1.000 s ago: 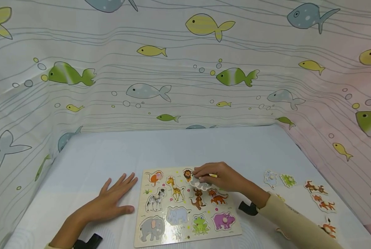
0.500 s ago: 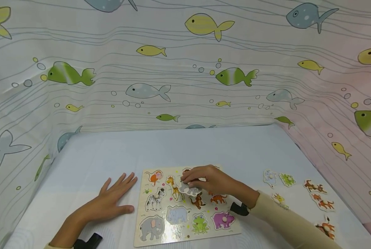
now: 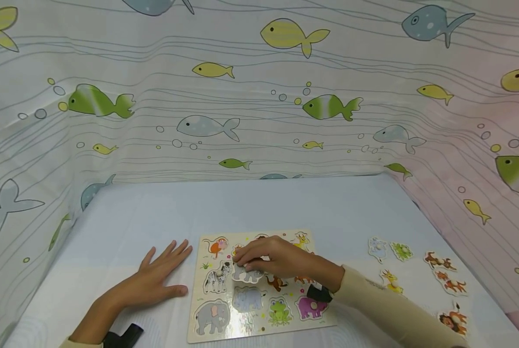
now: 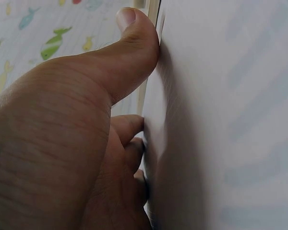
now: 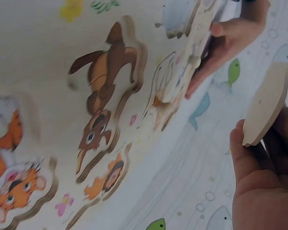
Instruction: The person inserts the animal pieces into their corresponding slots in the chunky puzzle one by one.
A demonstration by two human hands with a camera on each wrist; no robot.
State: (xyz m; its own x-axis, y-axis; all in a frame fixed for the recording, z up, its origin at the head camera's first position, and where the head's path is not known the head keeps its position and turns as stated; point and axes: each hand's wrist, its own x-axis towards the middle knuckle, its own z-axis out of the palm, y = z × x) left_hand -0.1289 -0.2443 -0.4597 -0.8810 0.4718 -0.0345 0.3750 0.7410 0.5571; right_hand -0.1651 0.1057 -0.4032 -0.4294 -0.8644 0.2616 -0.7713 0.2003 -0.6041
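My right hand [image 3: 281, 258] pinches a grey animal-shaped puzzle piece [image 3: 248, 274] above the wooden puzzle board [image 3: 242, 329], by the giraffe and zebra pictures. In the right wrist view the piece [image 5: 268, 103] shows its plain wooden back, tilted and apart from the board, fingers behind it. The fingers hide the knob side. A purple hippo piece [image 3: 310, 310] with a knob sits in the board's lower right. Left of the board, my left hand [image 3: 152, 282] rests palm down on the table, fingers spread, thumb close to the board's edge. It holds nothing.
Loose pieces lie at the right of the table: a pale blue one [image 3: 378, 249], a frog [image 3: 401, 251], a giraffe [image 3: 391, 280], a brown animal [image 3: 440, 260], a tiger [image 3: 451, 282] and a lion [image 3: 452, 320]. Fish-patterned cloth [image 3: 259, 101] surrounds the table [image 3: 242, 203].
My right hand has carried the grey puzzle piece leftward and slightly nearer across the board, from beside the lion picture to over the giraffe picture. My left hand has stayed still.
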